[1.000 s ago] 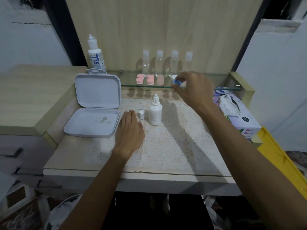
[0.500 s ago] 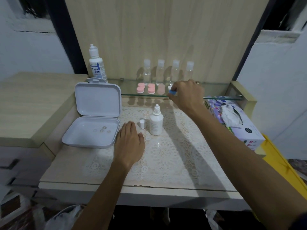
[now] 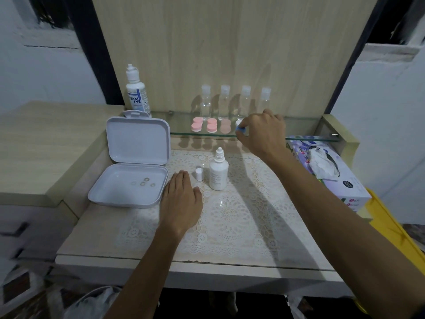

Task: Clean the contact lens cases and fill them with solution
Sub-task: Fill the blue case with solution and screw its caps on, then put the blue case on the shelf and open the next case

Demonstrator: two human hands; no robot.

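Note:
My right hand pinches a blue-and-white contact lens case at the front edge of the glass shelf. Three pink lens cases lie in a row to its left on the shelf. A small white solution bottle stands uncapped on the lace mat, its white cap beside it. My left hand rests flat on the mat, fingers straight, just in front of the cap.
An open white hinged box with several small rings inside sits at the left. A large labelled bottle and several clear small bottles stand at the back. A tissue box lies at the right.
The view has tilted a little. My right hand stays at the shelf edge pinching the blue case, shifted slightly. My left hand has not moved.

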